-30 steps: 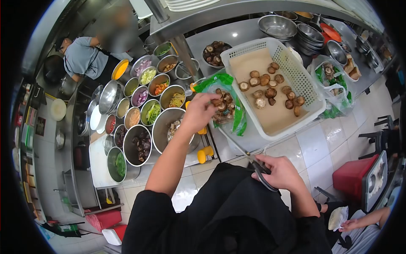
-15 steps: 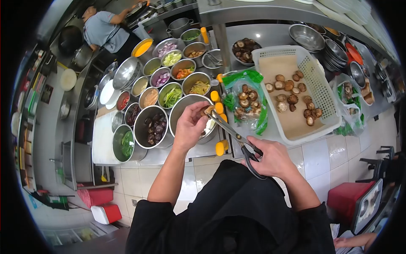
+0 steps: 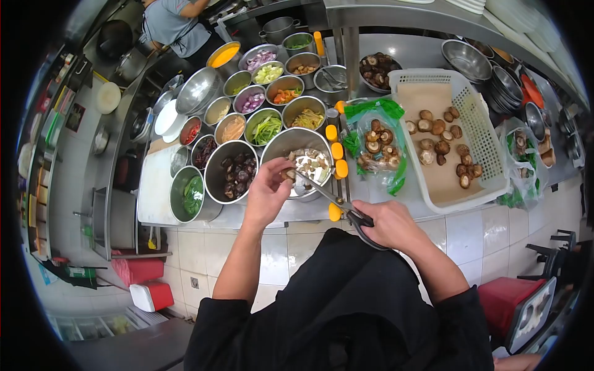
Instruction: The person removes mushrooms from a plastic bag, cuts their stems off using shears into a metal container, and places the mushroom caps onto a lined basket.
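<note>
My left hand pinches a brown mushroom over the near rim of a large steel pot. White and tan cut pieces lie in that pot. In my right hand are dark-handled scissors, their blades pointing left at the mushroom and looking closed. My fingers partly hide the mushroom. To the right, whole mushrooms lie on brown paper inside a white plastic basket. A clear and green plastic bag with more mushrooms lies between pot and basket.
Left of the pot stand a pot of dark pieces and one of green leaves. Several steel containers of chopped vegetables fill the counter behind. A bowl of dark mushrooms sits beyond the bag. A co-worker stands at the far left.
My left hand has lowered the mushroom toward the pot. The scissors have come down with it, and their handles have drawn closer together. The view has shifted, uncovering more of the cut pieces.
</note>
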Demonstrator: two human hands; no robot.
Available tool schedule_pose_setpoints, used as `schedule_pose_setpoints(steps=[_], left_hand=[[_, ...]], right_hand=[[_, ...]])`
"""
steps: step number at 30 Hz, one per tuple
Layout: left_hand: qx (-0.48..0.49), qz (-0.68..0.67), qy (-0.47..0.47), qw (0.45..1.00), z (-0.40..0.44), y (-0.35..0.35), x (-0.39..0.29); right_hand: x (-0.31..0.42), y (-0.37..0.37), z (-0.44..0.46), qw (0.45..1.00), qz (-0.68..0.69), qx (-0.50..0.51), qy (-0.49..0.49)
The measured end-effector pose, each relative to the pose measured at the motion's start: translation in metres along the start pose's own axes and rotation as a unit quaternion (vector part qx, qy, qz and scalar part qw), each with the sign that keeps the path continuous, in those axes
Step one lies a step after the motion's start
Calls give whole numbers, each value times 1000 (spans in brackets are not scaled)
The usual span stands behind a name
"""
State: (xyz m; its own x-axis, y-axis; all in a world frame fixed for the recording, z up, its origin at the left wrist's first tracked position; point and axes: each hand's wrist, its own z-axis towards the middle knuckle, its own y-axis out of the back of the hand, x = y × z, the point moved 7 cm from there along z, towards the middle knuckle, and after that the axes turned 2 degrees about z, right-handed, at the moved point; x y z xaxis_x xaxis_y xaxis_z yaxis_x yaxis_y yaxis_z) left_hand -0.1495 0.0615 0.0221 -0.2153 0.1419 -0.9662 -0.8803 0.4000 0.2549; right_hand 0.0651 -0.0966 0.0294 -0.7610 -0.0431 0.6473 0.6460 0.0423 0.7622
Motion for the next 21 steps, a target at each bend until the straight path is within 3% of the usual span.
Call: schedule_pose_setpoints(steps=[4,7,9,11,12,14,17,21], left_hand=[[-53,233,12,971,11,11,-15],[-31,199,-102,974,37,-25,-45],[37,39,-129,990,49,-74,-83],[111,124,-139,976,77,-116,-98],[141,229,-139,953,93,-139,-94],[194,431,-136,871,124,-180,-62],[236,497,-115,827,150,-220,-34],[204,486,-95,845,160,-230,-31]], right_hand=[[-2,24,-24,994,87,-26,-67],[-21,54,-62,970,143,-119,-158],[-39,72,-86,941,180,-179,-224],[-50,85,-109,905,242,-257,-237],[-55,91,-118,882,271,-300,-241],[-58,99,-128,879,266,-311,-243],[-68,93,-143,870,278,-329,-242],[-64,85,-145,882,263,-303,-245]])
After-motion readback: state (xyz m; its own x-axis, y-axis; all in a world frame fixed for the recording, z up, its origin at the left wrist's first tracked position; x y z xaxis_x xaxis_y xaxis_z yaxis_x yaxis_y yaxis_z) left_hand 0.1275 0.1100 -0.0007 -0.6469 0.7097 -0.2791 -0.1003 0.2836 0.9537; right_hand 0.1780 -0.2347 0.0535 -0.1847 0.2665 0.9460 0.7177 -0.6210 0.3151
